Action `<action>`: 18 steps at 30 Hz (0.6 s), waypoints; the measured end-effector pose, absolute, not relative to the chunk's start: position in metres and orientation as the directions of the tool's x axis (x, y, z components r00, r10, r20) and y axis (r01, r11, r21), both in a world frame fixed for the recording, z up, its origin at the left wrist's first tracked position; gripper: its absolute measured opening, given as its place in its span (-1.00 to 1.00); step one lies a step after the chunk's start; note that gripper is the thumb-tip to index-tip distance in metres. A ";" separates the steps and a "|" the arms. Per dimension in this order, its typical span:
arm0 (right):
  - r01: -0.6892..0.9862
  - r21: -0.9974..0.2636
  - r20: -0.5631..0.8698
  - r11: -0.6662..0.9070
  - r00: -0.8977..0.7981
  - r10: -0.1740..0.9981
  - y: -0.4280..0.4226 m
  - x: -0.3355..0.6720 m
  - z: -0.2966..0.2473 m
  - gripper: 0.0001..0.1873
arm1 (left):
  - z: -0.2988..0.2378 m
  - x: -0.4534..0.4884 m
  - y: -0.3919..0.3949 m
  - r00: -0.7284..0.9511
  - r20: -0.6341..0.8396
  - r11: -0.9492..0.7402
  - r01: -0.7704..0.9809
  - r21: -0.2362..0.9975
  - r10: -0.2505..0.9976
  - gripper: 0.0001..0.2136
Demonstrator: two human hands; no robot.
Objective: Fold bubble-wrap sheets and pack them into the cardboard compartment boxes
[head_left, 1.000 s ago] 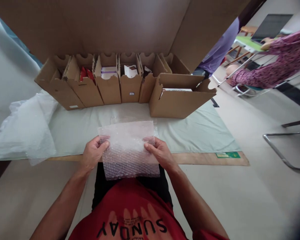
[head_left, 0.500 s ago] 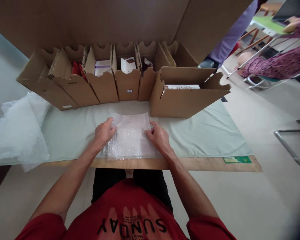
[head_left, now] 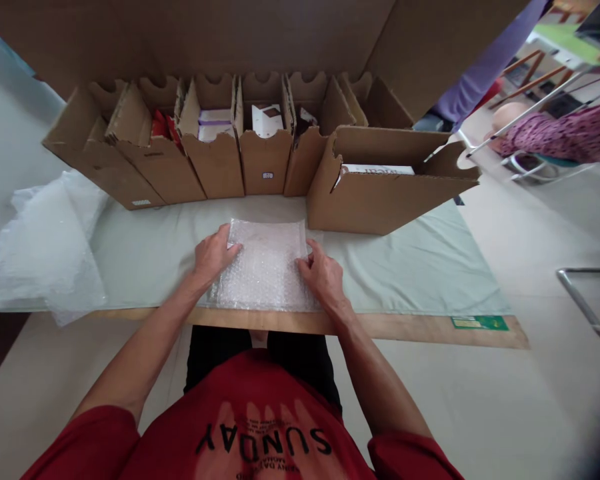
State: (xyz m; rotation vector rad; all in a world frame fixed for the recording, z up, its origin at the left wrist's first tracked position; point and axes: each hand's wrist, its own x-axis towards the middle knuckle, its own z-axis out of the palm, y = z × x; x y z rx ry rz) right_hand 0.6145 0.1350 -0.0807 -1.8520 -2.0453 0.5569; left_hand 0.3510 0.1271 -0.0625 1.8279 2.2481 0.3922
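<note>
A clear bubble wrap pouch [head_left: 266,270] lies flat at the front of the cloth-covered table, near its wooden edge. My left hand [head_left: 214,255] grips its upper left side, thumb on top. On the opposite side, my right hand [head_left: 323,272] pinches the right edge between thumb and fingers. Whether anything is inside the pouch I cannot make out. Just behind it stands a cardboard file box [head_left: 380,203] with a white printed item [head_left: 377,170] showing in its top.
A row of cardboard file boxes [head_left: 265,163] stands along the back, some holding red or white packets, before a tall cardboard panel [head_left: 220,40]. More bubble wrap [head_left: 55,247] is heaped at the left. People sit at the right, one with a patterned purple sleeve [head_left: 563,133].
Both hands stay on the pouch. Its smooth upper band now looks covered by bubbled film up to near the top. The whole view has shifted slightly.
</note>
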 end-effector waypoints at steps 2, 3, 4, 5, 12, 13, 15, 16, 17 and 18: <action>0.869 -0.489 -0.024 0.078 -0.103 0.994 0.135 0.615 -0.079 -0.42 | -0.062 0.344 0.122 -0.224 0.015 0.200 0.898 0.391 0.974 -0.49; 0.868 -0.491 -0.027 0.077 -0.103 0.994 0.134 0.615 -0.078 -0.42 | -0.062 0.340 0.118 -0.232 0.027 0.201 0.889 0.411 0.972 -0.49; 0.866 -0.495 -0.029 0.077 -0.105 0.994 0.134 0.615 -0.077 -0.42 | -0.061 0.335 0.114 -0.237 0.042 0.197 0.882 0.427 0.971 -0.51; 0.864 -0.498 -0.030 0.078 -0.107 0.994 0.133 0.616 -0.075 -0.42 | -0.062 0.331 0.108 -0.238 0.060 0.189 0.879 0.438 0.969 -0.53; 0.877 -0.476 -0.024 0.066 -0.088 0.996 0.128 0.611 -0.075 -0.39 | -0.070 0.326 0.077 -0.031 0.240 -0.076 0.901 0.426 0.970 -0.70; 0.879 -0.472 -0.021 0.062 -0.081 0.996 0.127 0.609 -0.075 -0.39 | -0.071 0.329 0.075 0.032 0.270 -0.145 0.901 0.409 0.962 -0.71; 0.873 -0.482 0.010 0.070 -0.074 0.997 0.124 0.610 -0.074 -0.39 | -0.070 0.334 0.071 0.163 0.301 -0.275 0.884 0.379 0.939 -0.73; 0.865 -0.494 0.049 0.089 -0.075 0.996 0.121 0.612 -0.072 -0.40 | -0.068 0.335 0.068 0.224 0.306 -0.332 0.869 0.367 0.925 -0.74; 0.851 -0.510 0.101 0.126 -0.086 0.991 0.117 0.617 -0.070 -0.42 | -0.066 0.336 0.064 0.281 0.305 -0.383 0.852 0.357 0.910 -0.75; 0.833 -0.524 0.158 0.178 -0.110 0.981 0.111 0.623 -0.067 -0.44 | -0.064 0.336 0.059 0.332 0.304 -0.429 0.834 0.348 0.893 -0.76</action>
